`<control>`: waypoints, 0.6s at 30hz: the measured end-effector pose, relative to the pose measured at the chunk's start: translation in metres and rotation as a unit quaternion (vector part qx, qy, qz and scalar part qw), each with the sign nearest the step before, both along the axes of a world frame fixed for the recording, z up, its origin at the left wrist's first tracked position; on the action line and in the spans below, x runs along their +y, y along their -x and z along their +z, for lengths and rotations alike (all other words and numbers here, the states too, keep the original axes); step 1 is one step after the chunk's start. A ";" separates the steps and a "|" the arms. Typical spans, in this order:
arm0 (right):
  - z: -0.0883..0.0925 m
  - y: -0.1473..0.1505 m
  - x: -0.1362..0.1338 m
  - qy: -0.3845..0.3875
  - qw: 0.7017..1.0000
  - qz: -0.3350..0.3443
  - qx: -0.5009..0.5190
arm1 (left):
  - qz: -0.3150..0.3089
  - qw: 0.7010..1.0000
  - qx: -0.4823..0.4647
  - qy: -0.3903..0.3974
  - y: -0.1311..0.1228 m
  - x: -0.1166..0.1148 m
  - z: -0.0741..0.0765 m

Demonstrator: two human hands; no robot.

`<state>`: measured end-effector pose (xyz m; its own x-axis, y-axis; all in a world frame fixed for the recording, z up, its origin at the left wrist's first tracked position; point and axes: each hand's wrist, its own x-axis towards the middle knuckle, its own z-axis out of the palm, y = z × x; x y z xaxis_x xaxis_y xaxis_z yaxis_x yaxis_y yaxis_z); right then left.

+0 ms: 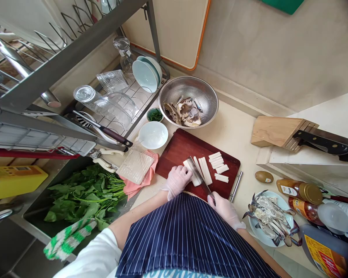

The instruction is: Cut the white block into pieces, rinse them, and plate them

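Observation:
On the dark red cutting board (178, 150), my gloved left hand (177, 180) has its fingers curled onto a white block (195, 180) that looks like rice cake. My right hand (224, 208), also in a clear glove, is closed around the handle of a kitchen knife (201, 177). The blade lies along the right side of the block. Just right of the blade are long white strips (205, 170), and several short cut pieces (216, 159) lie farther right.
Behind the board stands a metal colander (210, 112) with crab pieces. Bowls and glasses fill the dish rack (127, 112) at left, above leafy greens (84, 189) in the sink. Toward the right are a plate of crab (271, 218), jars (300, 190) and a knife block (274, 131).

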<state>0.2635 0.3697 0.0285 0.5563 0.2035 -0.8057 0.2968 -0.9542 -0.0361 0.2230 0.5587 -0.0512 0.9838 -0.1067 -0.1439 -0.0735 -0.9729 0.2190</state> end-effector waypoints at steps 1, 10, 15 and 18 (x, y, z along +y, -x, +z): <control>0.000 0.000 0.000 -0.001 1.000 -0.001 0.000 | 0.000 1.000 -0.003 0.001 0.000 0.000 -0.001; -0.001 -0.001 -0.002 -0.010 1.000 -0.003 -0.011 | 0.010 1.000 0.012 0.008 -0.001 -0.001 0.000; -0.005 0.001 -0.003 -0.006 1.000 -0.007 -0.001 | 0.011 1.000 0.021 0.000 -0.002 -0.001 0.000; -0.005 0.003 -0.002 -0.008 1.000 -0.009 0.002 | 0.012 1.000 0.022 0.000 -0.002 -0.001 0.000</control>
